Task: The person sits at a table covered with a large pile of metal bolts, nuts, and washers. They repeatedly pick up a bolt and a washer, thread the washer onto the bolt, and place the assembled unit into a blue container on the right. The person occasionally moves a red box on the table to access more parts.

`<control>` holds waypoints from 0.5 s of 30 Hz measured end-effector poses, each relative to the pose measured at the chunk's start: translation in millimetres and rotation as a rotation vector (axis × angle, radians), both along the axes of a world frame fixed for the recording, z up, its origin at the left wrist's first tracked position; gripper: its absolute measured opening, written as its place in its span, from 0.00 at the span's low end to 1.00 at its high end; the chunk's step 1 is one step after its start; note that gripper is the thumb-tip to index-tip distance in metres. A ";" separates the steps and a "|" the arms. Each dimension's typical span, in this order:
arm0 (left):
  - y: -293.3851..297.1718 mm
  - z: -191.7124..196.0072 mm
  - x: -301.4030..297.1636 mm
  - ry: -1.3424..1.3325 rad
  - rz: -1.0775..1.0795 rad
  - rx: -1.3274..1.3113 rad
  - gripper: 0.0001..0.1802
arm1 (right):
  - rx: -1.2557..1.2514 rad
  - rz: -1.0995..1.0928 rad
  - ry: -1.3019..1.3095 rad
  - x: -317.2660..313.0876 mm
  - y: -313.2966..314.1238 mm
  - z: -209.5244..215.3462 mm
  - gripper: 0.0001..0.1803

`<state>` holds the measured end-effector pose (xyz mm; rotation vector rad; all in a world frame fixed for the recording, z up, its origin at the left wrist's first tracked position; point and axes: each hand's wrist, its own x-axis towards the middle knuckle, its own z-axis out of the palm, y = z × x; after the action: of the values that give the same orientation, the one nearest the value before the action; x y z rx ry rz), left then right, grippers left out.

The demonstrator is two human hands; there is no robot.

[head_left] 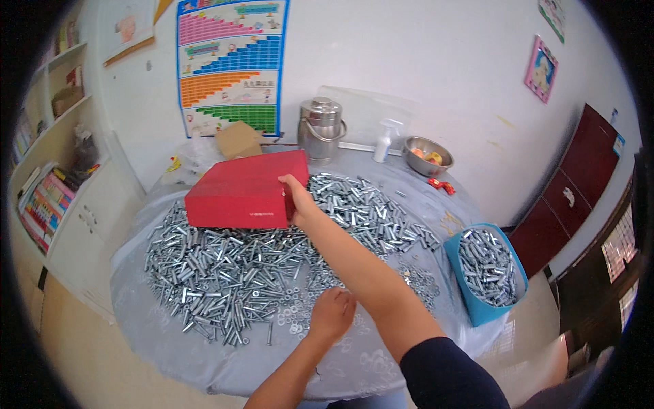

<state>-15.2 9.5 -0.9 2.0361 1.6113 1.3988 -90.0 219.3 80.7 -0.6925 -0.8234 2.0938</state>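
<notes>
My right hand [298,199] grips the right end of a red box [248,187], thumb on top. The box is over the far left part of a wide heap of metal bolts and sleeves [225,273]; I cannot tell if it rests on them. My left hand [333,313] is curled closed near the front of the heap, beside flat washers [293,315]; what its fingers hold, if anything, is hidden. Small nuts and washers [417,283] lie right of my right forearm. A single bolt [269,334] lies at the heap's near edge.
A blue bin [486,315] full of metal sleeves stands at the right. Along the back are a steel lidded pot [320,129], a white spray bottle [383,141], a steel bowl [415,160] with fruit and a cardboard piece [238,140]. A grey cloth [231,368] covers the table.
</notes>
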 end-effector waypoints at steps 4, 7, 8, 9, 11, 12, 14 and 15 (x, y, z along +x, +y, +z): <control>3.2 -0.7 -3.5 -0.048 -0.007 0.000 0.06 | 0.047 -0.242 0.003 3.7 40.7 -21.2 0.15; 1.3 3.0 -2.8 -0.073 0.033 0.043 0.08 | 0.108 -0.304 -0.069 16.7 32.6 -14.5 0.23; 0.8 5.5 -2.8 -0.063 0.034 0.038 0.08 | 0.135 -0.316 -0.124 21.4 29.6 -12.6 0.25; 1.1 7.1 -2.8 -0.054 0.035 0.034 0.09 | 0.162 -0.329 -0.179 24.5 28.9 -12.7 0.26; 1.3 7.4 -1.7 -0.037 0.018 -0.018 0.11 | 0.203 -0.276 -0.239 34.5 38.6 -25.4 0.26; 0.8 7.3 -1.3 -0.028 0.009 -0.043 0.12 | 0.222 -0.239 -0.263 42.4 42.5 -31.0 0.26; 0.2 5.0 -3.9 -0.032 0.020 0.000 0.11 | 0.262 -0.302 -0.430 47.8 47.6 -37.5 0.26; -0.3 4.5 -4.7 -0.033 0.025 0.022 0.11 | 0.307 -0.508 -0.460 52.6 49.3 -40.4 0.14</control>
<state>-19.8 9.2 3.6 2.0007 1.6202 1.4573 -37.4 268.6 40.2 -1.0978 -1.0569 1.3361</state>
